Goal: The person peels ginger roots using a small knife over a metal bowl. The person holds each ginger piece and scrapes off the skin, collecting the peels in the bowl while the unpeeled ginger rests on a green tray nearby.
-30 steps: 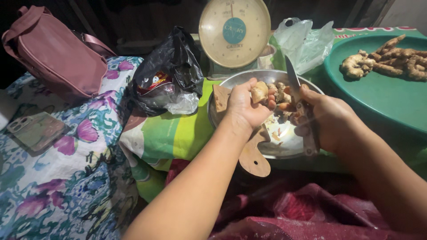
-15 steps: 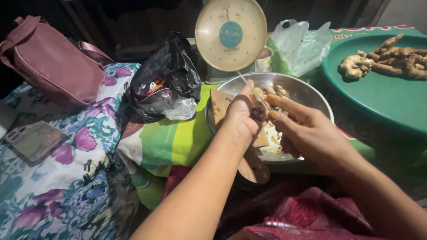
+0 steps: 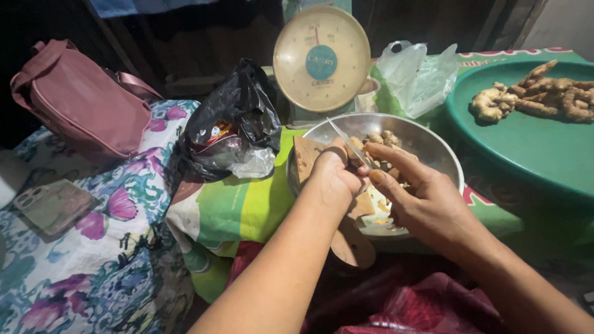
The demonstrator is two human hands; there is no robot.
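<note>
My left hand (image 3: pixel 336 176) is closed around a small piece of ginger (image 3: pixel 354 150) over a metal bowl (image 3: pixel 433 141). My right hand (image 3: pixel 421 201) grips a knife (image 3: pixel 348 140) whose thin blade points up and left, resting against the ginger at my left thumb. The two hands touch over the bowl's near-left side. A wooden cutting board (image 3: pixel 352 244) leans in the bowl, its handle hanging over the near rim below my left wrist. More ginger pieces (image 3: pixel 382 137) lie inside the bowl.
A round-dial weighing scale (image 3: pixel 320 62) stands behind the bowl. A black plastic bag (image 3: pixel 232 124) lies to its left, a clear bag (image 3: pixel 416 74) to its right. A green tray (image 3: pixel 532 145) holds ginger roots (image 3: pixel 544 96). A pink handbag (image 3: pixel 80 108) and a phone (image 3: pixel 52 204) lie at the left.
My right hand has swung the knife from upright at the bowl's right side over to the ginger in my left hand. Both hands have closed together.
</note>
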